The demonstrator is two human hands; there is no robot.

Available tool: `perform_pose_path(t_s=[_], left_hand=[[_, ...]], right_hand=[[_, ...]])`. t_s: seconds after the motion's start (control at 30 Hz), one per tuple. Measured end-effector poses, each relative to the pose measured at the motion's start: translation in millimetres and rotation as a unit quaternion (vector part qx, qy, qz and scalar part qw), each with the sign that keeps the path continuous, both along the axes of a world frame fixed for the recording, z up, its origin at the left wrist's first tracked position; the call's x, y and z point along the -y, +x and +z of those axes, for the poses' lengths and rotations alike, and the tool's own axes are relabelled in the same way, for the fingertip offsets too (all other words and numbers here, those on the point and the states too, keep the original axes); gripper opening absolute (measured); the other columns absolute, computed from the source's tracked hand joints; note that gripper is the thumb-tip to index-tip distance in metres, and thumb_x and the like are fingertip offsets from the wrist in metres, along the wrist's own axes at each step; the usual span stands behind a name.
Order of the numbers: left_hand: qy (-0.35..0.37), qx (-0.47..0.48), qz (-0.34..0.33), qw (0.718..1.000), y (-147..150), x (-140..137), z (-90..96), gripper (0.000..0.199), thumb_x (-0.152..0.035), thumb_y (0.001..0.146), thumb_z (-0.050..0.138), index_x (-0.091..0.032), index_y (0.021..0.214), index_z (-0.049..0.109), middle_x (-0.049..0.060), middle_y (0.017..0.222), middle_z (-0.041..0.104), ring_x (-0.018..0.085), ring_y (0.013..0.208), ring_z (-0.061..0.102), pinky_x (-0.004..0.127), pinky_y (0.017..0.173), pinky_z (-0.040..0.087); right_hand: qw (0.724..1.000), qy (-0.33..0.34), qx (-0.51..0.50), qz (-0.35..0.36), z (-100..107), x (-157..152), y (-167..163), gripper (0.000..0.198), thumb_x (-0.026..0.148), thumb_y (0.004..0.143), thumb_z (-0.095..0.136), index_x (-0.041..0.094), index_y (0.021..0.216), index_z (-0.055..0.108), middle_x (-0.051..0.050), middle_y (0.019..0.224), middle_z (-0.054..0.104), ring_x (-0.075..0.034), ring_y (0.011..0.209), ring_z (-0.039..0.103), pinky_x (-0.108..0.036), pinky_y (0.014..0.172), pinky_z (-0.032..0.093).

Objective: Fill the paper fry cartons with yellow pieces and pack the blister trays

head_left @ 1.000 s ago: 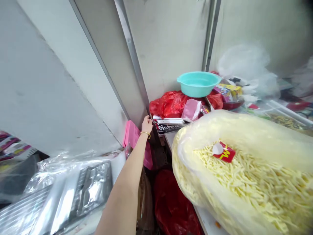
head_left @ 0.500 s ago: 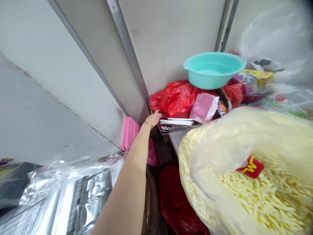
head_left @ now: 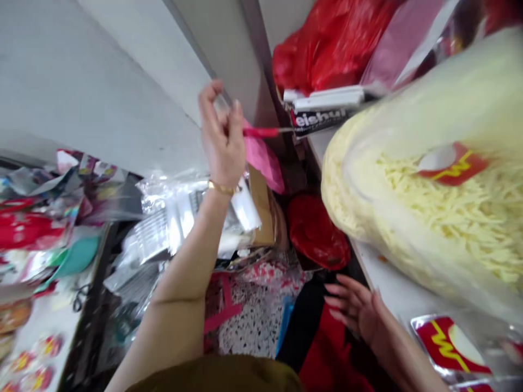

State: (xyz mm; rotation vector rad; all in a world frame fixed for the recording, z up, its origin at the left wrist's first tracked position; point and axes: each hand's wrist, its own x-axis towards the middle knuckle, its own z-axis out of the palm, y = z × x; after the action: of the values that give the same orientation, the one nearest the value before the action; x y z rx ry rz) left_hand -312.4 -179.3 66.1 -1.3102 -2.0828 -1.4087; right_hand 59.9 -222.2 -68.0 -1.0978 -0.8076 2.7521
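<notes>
My left hand (head_left: 226, 136) is raised in front of the grey wall panels, its fingers closed around a thin red-handled tool (head_left: 261, 132) with a slim metal shaft pointing right. The exact kind is blurred. Its tip appears in front of a black box with white lettering (head_left: 321, 121), on which thin white flat pieces (head_left: 329, 99) lie. My right hand (head_left: 355, 307) is low at the table edge, fingers spread, with nothing in it. Beside it, on the white table (head_left: 370, 261), stands a big clear bag (head_left: 347, 179) of pale yellow strips (head_left: 449, 218) with a red and yellow label (head_left: 453, 163) on it.
A red plastic bag (head_left: 335, 49) lies behind the black box. Below the table is a dark red bag (head_left: 316, 231). Clear-wrapped packs (head_left: 180, 218) and a cardboard box (head_left: 261, 212) stand left. Another table (head_left: 61, 321) at far left holds scissors (head_left: 80, 298). Red packets (head_left: 449, 343) lie front right.
My left hand has come back from beside the red bag and now holds the red-handled tool. My right hand has come into view. The view has tilted down and left.
</notes>
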Motion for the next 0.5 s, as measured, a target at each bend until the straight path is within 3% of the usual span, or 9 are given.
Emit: perform_pose_path(t_s=[0.07,0.13,0.27,0.4,0.5], left_hand=[[0.011,0.107,-0.01,0.994,75.6,55.8,-23.7,0.04,-0.047,0.089,0.048,-0.026,0.122,0.042,0.006,0.121,0.048,0.006,0.061,0.048,0.023,0.057,0.044],[-0.005,0.25,0.029,0.968,151.5,104.8,-63.4,0.038,-0.043,0.089,0.051,-0.025,0.122,0.045,0.004,0.098,0.054,0.007,0.062,0.049,0.022,0.059,0.045],[-0.003,0.518,0.097,0.85,269.0,174.1,-157.1,0.041,-0.045,0.088,0.049,-0.026,0.124,0.042,-0.001,0.077,0.05,0.007,0.058,0.05,0.017,0.05,0.043],[0.037,0.701,0.114,0.703,325.5,216.6,-227.0,0.048,-0.055,0.084,0.049,-0.027,0.121,0.038,-0.006,0.066,0.045,0.004,0.038,0.038,0.013,0.032,0.025],[0.05,0.754,0.096,0.647,335.5,240.4,-260.1,0.052,-0.056,0.08,0.053,-0.027,0.12,0.038,-0.008,0.056,0.041,0.006,0.035,0.037,0.013,0.031,0.024]], right_hand=[[0.998,-0.049,-0.041,-0.025,-3.3,13.2,-12.5,0.055,0.066,0.084,0.036,0.029,0.122,0.052,-0.008,0.119,0.059,-0.023,0.102,0.056,-0.042,0.089,0.045],[0.993,-0.079,-0.07,-0.044,-7.5,28.1,-22.2,0.045,0.056,0.088,0.041,0.028,0.12,0.054,-0.006,0.115,0.06,-0.019,0.094,0.057,-0.035,0.08,0.048],[0.986,-0.137,-0.079,-0.05,-32.1,73.9,-10.7,0.033,0.049,0.088,0.048,0.024,0.104,0.063,-0.003,0.097,0.062,-0.014,0.079,0.055,-0.025,0.065,0.047],[0.993,-0.107,-0.027,-0.048,-77.7,119.0,21.0,0.029,0.047,0.085,0.054,0.022,0.093,0.066,-0.002,0.088,0.063,-0.014,0.077,0.054,-0.023,0.06,0.045],[0.995,-0.08,-0.021,-0.056,-109.9,141.5,32.0,0.03,0.048,0.084,0.056,0.023,0.097,0.065,-0.002,0.092,0.064,-0.015,0.08,0.055,-0.025,0.062,0.045]])
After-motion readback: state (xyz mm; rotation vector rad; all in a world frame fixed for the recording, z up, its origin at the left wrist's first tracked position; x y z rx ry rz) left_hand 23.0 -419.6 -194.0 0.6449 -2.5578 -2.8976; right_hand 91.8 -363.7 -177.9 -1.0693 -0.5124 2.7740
